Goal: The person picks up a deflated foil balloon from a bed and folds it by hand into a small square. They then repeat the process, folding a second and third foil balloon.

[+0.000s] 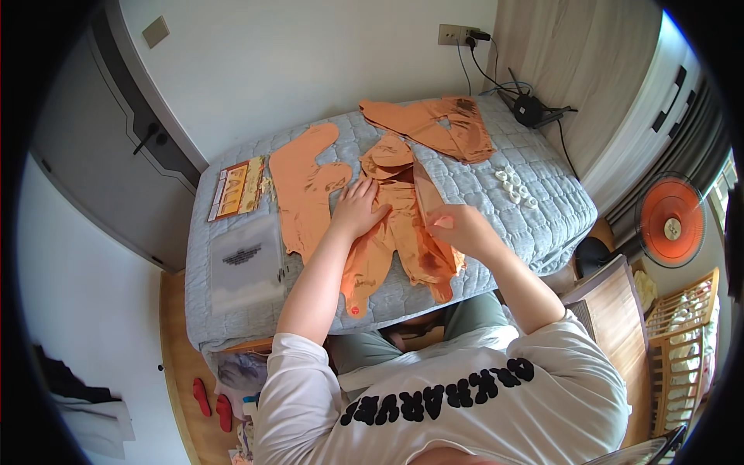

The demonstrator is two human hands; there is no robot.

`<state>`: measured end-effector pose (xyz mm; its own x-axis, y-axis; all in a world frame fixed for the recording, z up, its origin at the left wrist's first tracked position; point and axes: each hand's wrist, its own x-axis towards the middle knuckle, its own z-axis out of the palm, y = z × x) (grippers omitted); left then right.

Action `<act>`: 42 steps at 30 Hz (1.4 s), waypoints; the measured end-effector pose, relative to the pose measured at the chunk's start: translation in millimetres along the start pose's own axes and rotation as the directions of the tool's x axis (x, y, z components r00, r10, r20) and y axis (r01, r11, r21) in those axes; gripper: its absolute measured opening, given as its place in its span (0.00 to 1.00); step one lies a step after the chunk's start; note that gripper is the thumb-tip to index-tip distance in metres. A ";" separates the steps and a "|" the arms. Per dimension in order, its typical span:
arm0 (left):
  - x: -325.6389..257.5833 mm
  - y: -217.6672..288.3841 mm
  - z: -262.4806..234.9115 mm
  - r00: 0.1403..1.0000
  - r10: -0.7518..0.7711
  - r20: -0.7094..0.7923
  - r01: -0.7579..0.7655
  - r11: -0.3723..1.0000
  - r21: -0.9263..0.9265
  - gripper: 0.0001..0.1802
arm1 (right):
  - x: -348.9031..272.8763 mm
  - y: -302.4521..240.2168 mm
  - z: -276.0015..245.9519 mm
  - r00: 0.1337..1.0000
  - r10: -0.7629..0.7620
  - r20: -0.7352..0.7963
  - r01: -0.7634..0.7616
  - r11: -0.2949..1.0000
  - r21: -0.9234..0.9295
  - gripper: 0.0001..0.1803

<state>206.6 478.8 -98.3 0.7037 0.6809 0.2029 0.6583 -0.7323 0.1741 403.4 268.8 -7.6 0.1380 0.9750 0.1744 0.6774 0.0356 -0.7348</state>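
Garment in hand: a sheer orange pair of tights with brown patches (395, 232), lying on the grey quilted pad (542, 209) that covers the bed, directly in front of the person.
Long axis: runs from the waist end far from the person down to the toes, which hang just over the near edge of the bed; the two legs lie side by side.
Left hand (358, 208): palm down, fingers spread flat on the upper part of the tights, pressing rather than clenched; nothing is enclosed in it.
Right hand (457, 226): its grip is pinched on a raised fold of the same fabric, lifting that edge off the pad above the right leg of the tights.
Which hand is nearer: both touch the garment; the left sits toward the waist, the right closer to the near edge.
Neighbours: a second flat orange stocking piece (306, 186) lies just beside on the left, and a third orange piece (430, 124) well apart at the far edge.
Open room: bare pad to the right, up to a cluster of small white rings (515, 186).
Left side: a frosted plastic sleeve (246, 267) and a printed card insert (236, 187) take that space.
Edges: the near edge is tight against the person's lap; the wall is behind.
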 end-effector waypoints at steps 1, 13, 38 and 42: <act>0.6 -0.8 1.5 1.000 0.002 -0.019 -0.002 1.000 0.005 0.45 | 2.5 1.1 3.8 0.998 -0.056 0.029 0.059 0.993 -0.098 0.14; -0.9 -1.1 0.6 1.000 0.000 -0.007 0.000 1.000 0.001 0.45 | 74.0 61.5 -7.5 0.979 -0.018 0.205 0.027 0.999 -0.040 0.22; 0.4 -1.2 3.1 0.999 0.024 -0.032 -0.025 0.999 -0.031 0.44 | 149.2 103.2 28.9 0.952 -0.260 0.160 0.305 0.837 -0.455 0.35; -0.3 -1.0 3.0 1.000 0.015 -0.018 -0.016 0.999 -0.028 0.45 | 143.7 99.5 36.7 0.953 -0.224 0.206 0.298 0.820 -0.489 0.39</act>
<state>206.5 479.3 -101.5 0.7088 0.6694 0.2224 0.6394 -0.7429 0.1981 464.1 420.6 -79.8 -0.1690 0.9659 0.1962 0.9496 0.2129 -0.2299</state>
